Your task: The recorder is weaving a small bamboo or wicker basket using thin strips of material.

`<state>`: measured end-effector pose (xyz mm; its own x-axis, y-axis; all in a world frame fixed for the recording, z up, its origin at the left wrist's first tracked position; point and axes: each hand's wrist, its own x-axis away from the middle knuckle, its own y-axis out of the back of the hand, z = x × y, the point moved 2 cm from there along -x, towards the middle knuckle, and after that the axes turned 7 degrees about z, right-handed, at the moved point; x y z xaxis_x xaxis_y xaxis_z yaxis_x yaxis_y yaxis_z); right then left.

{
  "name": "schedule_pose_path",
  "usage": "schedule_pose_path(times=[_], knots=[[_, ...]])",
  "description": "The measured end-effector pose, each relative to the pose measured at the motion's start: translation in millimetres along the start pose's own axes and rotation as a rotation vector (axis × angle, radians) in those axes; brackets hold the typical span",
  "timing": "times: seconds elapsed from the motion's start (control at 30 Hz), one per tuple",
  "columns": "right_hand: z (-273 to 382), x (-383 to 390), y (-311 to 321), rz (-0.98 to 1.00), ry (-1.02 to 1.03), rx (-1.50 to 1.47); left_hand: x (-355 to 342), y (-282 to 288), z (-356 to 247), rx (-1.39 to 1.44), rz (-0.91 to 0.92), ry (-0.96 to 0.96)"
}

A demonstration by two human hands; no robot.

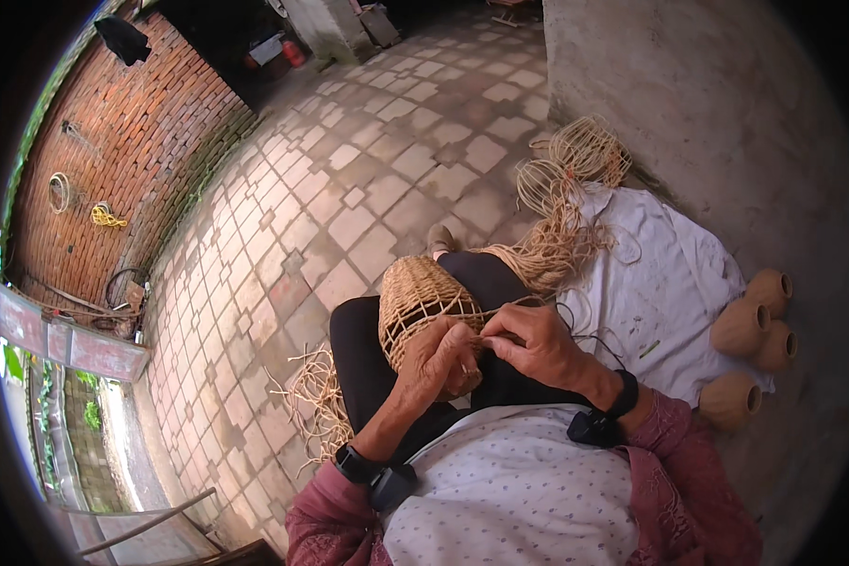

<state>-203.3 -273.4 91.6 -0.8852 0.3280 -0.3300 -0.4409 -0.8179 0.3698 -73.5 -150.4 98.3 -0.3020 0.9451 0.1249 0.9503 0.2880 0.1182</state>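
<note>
A partly woven straw-coloured basket (423, 281) lies on my lap, with a band of open lattice near my hands. My left hand (436, 363) is closed at the near side of this basket, its fingers curled round it and partly hidden. Just to its right, my right hand (541, 344) pinches a thin cord (585, 311), thumb and forefinger together close to the left fingertips. The cord trails off to the right past my right wrist. What lies right between the two sets of fingertips is too small to make out.
A bundle of loose cords (542, 250) lies beyond my right knee, near open wicker frames (590, 156). A white cloth (646, 269) spreads at my right, with several round clay pots (740, 325) at its edge. More loose strands (316, 401) lie left of my lap on the paved floor (349, 203).
</note>
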Motion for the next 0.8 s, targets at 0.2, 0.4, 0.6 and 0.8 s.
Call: schedule_pose_path(times=[0.2,0.4,0.6,0.8], knots=[[-2.4,2.4,-3.6,0.014,0.184,0.194,1.1,-0.8,14.0,0.191,0.271,0.236],[-20.6,12.1,-9.0,0.208,-0.191,-0.286,11.3,-4.3,14.0,-0.728,0.087,-0.538],[-27.7,10.0,-15.4,0.294,-0.337,-0.385,17.1,1.0,7.5,-0.978,0.166,-0.469],[-53.4,5.9,-21.0,0.165,-0.414,-0.267,-2.2,22.5,-4.4,-1.010,-0.293,-0.327]])
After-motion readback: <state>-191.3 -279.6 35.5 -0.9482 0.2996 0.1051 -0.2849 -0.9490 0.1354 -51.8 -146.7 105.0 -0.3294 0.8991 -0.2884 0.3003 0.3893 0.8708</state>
